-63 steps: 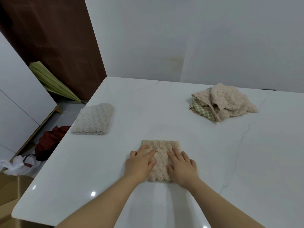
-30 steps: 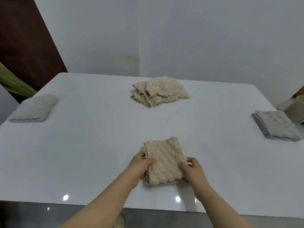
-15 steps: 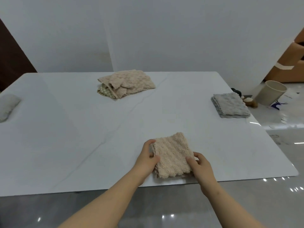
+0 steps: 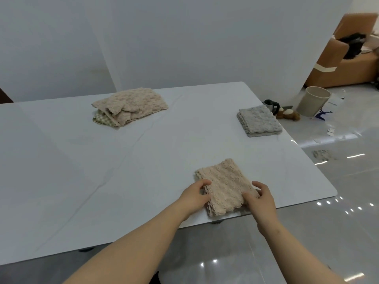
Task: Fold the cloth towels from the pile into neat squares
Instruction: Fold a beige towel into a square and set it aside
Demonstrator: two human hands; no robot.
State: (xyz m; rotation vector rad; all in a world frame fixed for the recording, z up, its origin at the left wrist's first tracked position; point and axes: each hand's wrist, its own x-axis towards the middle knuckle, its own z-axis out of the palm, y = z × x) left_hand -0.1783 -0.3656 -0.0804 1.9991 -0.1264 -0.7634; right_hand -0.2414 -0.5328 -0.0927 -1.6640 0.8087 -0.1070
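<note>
Two grips hold the folded beige towel (image 4: 224,186), which lies at the near right edge of the white table (image 4: 143,160): my left hand (image 4: 195,196) pinches its left edge between curled fingers and thumb, and my right hand (image 4: 261,198) pinches its right edge likewise. I judge the step in hand to be setting aside a finished square. The next move calls for releasing it flat, perhaps beside the folded grey towel (image 4: 258,120) at the far right, then reaching to the unfolded pile (image 4: 129,105) at the far centre.
</note>
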